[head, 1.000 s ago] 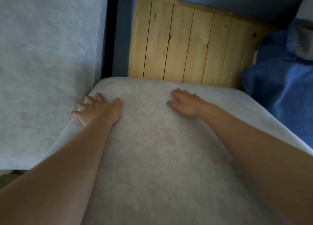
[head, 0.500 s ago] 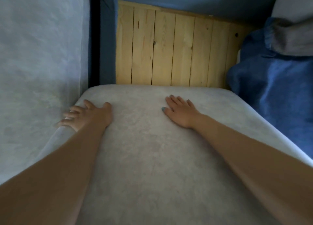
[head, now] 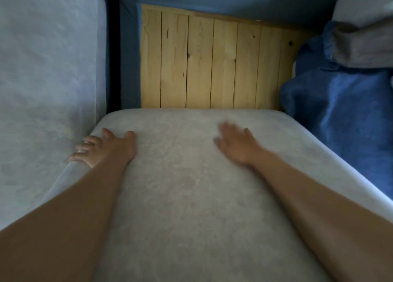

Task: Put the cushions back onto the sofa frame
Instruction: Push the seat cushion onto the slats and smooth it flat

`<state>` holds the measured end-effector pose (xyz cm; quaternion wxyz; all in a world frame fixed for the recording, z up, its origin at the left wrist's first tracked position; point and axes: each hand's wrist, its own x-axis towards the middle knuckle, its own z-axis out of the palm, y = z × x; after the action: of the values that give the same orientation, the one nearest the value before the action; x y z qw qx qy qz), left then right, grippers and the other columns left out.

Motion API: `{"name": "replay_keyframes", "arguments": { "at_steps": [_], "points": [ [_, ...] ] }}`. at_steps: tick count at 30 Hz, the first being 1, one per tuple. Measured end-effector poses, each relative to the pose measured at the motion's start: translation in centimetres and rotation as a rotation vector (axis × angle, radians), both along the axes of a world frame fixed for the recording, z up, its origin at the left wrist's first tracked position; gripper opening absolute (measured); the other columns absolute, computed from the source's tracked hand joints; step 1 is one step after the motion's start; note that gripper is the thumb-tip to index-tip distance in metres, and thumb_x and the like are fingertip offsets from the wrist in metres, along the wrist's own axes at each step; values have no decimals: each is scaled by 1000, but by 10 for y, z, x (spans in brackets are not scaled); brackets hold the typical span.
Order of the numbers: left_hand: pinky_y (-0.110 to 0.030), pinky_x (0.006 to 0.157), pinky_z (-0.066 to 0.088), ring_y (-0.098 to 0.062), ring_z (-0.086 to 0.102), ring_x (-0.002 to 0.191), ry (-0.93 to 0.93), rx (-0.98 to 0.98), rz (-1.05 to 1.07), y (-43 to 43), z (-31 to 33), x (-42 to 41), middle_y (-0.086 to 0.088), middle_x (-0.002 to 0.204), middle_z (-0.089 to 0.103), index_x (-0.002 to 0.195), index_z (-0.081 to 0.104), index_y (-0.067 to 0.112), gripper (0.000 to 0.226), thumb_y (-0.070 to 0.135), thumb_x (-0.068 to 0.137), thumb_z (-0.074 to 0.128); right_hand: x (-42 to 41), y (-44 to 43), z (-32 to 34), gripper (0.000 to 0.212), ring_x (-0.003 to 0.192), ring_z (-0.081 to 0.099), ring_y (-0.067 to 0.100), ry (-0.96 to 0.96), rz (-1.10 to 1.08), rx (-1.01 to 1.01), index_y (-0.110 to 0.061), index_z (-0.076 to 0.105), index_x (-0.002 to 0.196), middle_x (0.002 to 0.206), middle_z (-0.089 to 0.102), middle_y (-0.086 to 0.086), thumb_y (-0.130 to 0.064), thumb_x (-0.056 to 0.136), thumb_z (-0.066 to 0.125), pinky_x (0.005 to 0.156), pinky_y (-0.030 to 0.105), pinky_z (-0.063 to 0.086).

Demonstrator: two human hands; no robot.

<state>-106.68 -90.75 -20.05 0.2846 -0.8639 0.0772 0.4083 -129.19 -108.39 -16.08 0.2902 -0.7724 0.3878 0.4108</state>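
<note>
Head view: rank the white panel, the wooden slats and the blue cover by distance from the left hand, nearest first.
1. White panel: on the left, right beside the fingers of the left hand.
2. Wooden slats: ahead, past the far edge of the cushion.
3. Blue cover: far right, beyond the right hand.

Right hand (head: 236,146) has gone blurry now, slid a touch toward 3 o'clock across the cushion (head: 191,196); view dipped slightly.
</note>
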Motion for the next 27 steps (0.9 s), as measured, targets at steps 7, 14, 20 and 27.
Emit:
{"name": "replay_keyframes", "arguments": {
  "at_steps": [7,14,20,27],
  "points": [
    [-66,113,8,-46,11,145,0,2,-16,-2,-1,2,-24,160,11,156,17,21,80,67,91,20,-9,-26,-1,61,151,-1,19,-51,-149,-162,-19,5,157,165,-1,0,-45,104,22,123,44,3],
    [-68,112,9,-46,11,146,-1,6,-12,-3,0,2,-23,161,11,156,17,23,79,67,90,19,-7,-41,-1,66,151,6,23,66,-191,-179,-16,6,157,165,3,3,-47,103,27,121,46,6],
    [-67,113,9,-46,12,145,-15,4,-12,-2,-3,0,-22,160,12,156,18,22,79,66,90,20,-19,-16,-7,69,151,0,21,138,-40,30,-13,0,157,165,-3,5,-51,103,21,122,46,2],
    [-66,113,9,-47,12,145,-10,0,-21,-1,-2,-1,-23,160,12,156,18,20,80,67,90,20,-52,-21,0,71,151,0,22,222,-68,-18,-11,-2,157,165,-3,7,-54,102,16,122,47,2]
  ]
}}
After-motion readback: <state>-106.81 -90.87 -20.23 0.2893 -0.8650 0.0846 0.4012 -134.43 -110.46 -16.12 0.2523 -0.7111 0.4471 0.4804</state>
